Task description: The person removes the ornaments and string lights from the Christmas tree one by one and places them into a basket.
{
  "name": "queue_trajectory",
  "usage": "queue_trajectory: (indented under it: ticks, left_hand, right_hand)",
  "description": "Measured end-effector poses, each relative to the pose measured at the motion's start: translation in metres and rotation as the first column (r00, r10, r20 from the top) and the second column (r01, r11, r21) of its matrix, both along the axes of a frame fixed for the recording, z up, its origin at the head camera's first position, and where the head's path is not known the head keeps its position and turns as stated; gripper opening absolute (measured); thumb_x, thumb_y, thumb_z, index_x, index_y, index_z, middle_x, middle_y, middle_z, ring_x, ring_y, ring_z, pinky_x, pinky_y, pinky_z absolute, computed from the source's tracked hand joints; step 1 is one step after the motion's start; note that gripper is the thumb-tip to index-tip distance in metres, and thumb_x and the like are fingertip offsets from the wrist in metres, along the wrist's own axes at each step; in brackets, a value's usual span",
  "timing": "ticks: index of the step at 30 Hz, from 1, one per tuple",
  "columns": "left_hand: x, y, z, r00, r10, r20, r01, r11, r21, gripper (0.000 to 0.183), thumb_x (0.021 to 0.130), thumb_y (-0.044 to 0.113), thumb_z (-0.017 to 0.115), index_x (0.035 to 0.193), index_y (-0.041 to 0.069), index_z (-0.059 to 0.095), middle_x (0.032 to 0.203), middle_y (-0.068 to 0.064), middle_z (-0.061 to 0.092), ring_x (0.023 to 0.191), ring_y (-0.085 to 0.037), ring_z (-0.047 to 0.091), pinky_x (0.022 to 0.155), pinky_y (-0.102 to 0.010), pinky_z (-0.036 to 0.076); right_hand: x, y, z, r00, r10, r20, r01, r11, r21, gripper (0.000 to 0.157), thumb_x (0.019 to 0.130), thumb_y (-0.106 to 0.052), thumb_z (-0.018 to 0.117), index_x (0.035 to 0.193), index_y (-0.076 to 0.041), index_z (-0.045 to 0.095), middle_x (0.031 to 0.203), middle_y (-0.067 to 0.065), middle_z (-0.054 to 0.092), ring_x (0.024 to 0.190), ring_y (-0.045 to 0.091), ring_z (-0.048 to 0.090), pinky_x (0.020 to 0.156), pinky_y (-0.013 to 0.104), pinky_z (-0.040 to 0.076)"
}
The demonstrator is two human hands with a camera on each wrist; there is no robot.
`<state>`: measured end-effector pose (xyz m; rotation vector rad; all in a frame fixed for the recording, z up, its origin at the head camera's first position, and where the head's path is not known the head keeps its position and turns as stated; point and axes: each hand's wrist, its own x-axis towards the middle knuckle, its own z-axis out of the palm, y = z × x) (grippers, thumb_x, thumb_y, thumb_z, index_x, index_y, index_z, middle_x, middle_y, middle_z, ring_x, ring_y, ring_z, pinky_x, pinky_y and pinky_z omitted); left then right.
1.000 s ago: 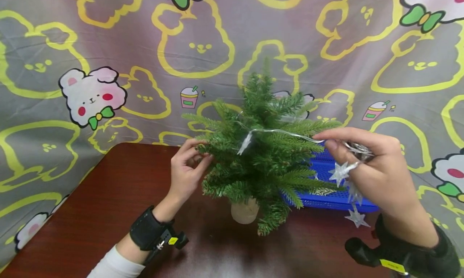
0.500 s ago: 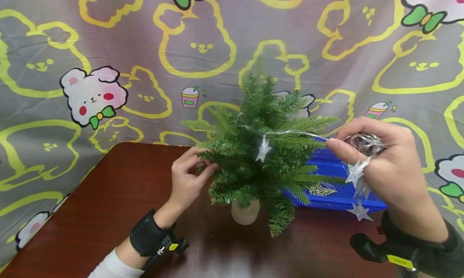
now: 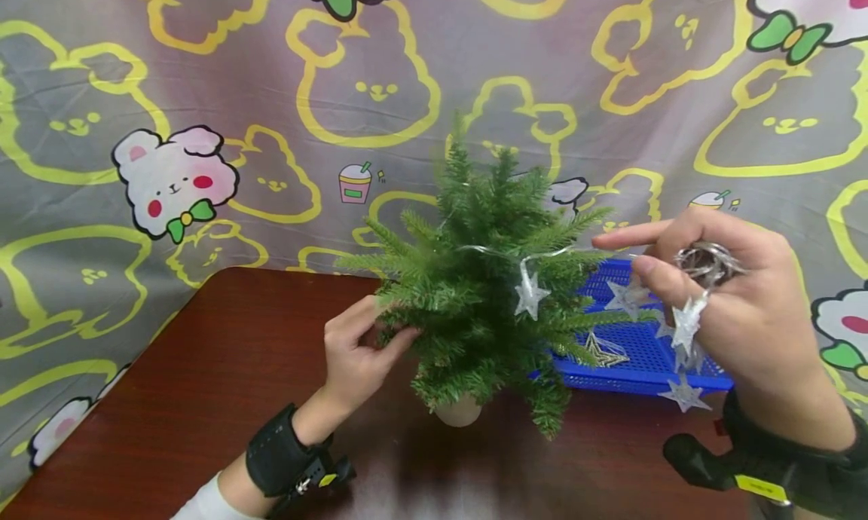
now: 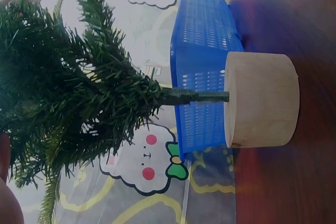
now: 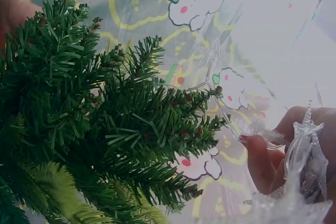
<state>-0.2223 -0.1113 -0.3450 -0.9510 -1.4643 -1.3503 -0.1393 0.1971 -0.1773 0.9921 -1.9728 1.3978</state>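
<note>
A small artificial Christmas tree (image 3: 478, 301) stands on a round wooden base (image 4: 262, 99). On its left side my left hand (image 3: 359, 354) pinches a branch between thumb and fingers; the needles partly hide the fingertips. To the right of the tree, my right hand (image 3: 753, 309) holds a bundled string of clear star lights (image 3: 712, 264), its index finger pointing along the wire. From there the wire crosses to the upper branches, and one star (image 3: 531, 297) hangs in front of the tree. Several more stars dangle below the right hand; in the right wrist view the bundle (image 5: 307, 166) fills the palm.
Behind the tree at right sits a blue perforated basket (image 3: 637, 382) with a gold star ornament (image 3: 605, 352) in it. The dark red-brown table (image 3: 230, 354) extends to the left. A cartoon-print curtain (image 3: 407, 68) hangs behind everything.
The tree has turned, its lower front branch swinging right and its top shifting left. My right hand has moved right with the lights; the hanging star has shifted right. My left hand keeps its grip.
</note>
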Motion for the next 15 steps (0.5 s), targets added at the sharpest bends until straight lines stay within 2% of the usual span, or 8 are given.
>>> queue_trajectory:
  ticks: [2, 4, 7, 11, 13, 15]
  left_hand:
    - [0.0019, 0.0007, -0.0005, 1.000, 0.002, 0.009, -0.002, 1.000, 0.013, 0.033, 0.088, 0.025, 0.076, 0.101, -0.004, 0.069, 0.074, -0.011, 0.066, 0.042, -0.004, 0.041, 0.040, -0.016, 0.027]
    - [0.0028, 0.0013, -0.0005, 1.000, 0.004, 0.019, -0.004, 1.000, 0.020, 0.034, 0.087, 0.025, 0.077, 0.101, -0.005, 0.068, 0.073, -0.011, 0.066, 0.043, -0.003, 0.046, 0.039, -0.015, 0.027]
    - [0.0031, 0.0021, 0.0006, 1.000, 0.016, 0.018, -0.017, 1.000, 0.010, 0.031, 0.087, 0.024, 0.077, 0.100, -0.003, 0.070, 0.074, -0.009, 0.066, 0.047, -0.005, 0.044, 0.042, -0.018, 0.027]
    - [0.0028, 0.0035, 0.0020, 0.999, 0.033, -0.010, -0.033, 0.999, 0.001, 0.024, 0.088, 0.024, 0.075, 0.095, 0.001, 0.073, 0.076, -0.009, 0.068, 0.048, -0.004, 0.031, 0.045, -0.020, 0.025]
    - [0.0027, 0.0040, 0.0025, 0.999, 0.034, -0.029, -0.034, 0.999, 0.003, 0.022, 0.089, 0.023, 0.075, 0.093, 0.001, 0.074, 0.075, -0.010, 0.068, 0.048, -0.003, 0.029, 0.044, -0.019, 0.023]
    - [0.0030, 0.0043, 0.0028, 0.998, 0.041, -0.050, -0.041, 0.999, 0.003, 0.021, 0.089, 0.022, 0.075, 0.090, 0.002, 0.074, 0.073, -0.010, 0.068, 0.048, -0.002, 0.026, 0.044, -0.019, 0.023]
  right_hand:
    - [-0.0008, 0.0008, 0.0001, 0.999, 0.037, 0.001, -0.037, 0.999, -0.006, 0.015, 0.085, 0.021, 0.056, 0.077, 0.009, 0.053, 0.102, 0.019, 0.075, 0.069, 0.014, 0.066, 0.043, 0.024, 0.032]
    - [0.0000, 0.0010, 0.0004, 1.000, -0.003, -0.003, 0.003, 1.000, 0.025, 0.014, 0.086, 0.019, 0.056, 0.079, 0.008, 0.053, 0.100, 0.017, 0.076, 0.072, 0.015, 0.069, 0.045, 0.024, 0.035]
    - [0.0009, 0.0005, 0.0006, 0.999, -0.029, 0.016, 0.029, 1.000, 0.010, 0.012, 0.087, 0.019, 0.057, 0.080, 0.010, 0.055, 0.089, 0.016, 0.075, 0.073, 0.017, 0.071, 0.052, 0.021, 0.044]
    - [0.0011, -0.0017, 0.0007, 0.998, -0.041, 0.047, 0.043, 0.999, -0.033, 0.011, 0.084, 0.020, 0.060, 0.080, 0.011, 0.056, 0.078, 0.015, 0.071, 0.072, 0.019, 0.070, 0.064, 0.019, 0.054]
    - [0.0022, -0.0028, 0.0012, 0.992, -0.120, 0.030, 0.119, 0.993, 0.022, 0.013, 0.083, 0.019, 0.063, 0.080, 0.009, 0.056, 0.076, 0.012, 0.071, 0.069, 0.016, 0.070, 0.063, 0.018, 0.055]
    - [0.0042, -0.0041, 0.0022, 0.973, -0.231, -0.010, 0.231, 0.965, 0.120, 0.015, 0.082, 0.016, 0.066, 0.083, 0.006, 0.055, 0.076, 0.007, 0.071, 0.066, 0.012, 0.068, 0.060, 0.017, 0.053]
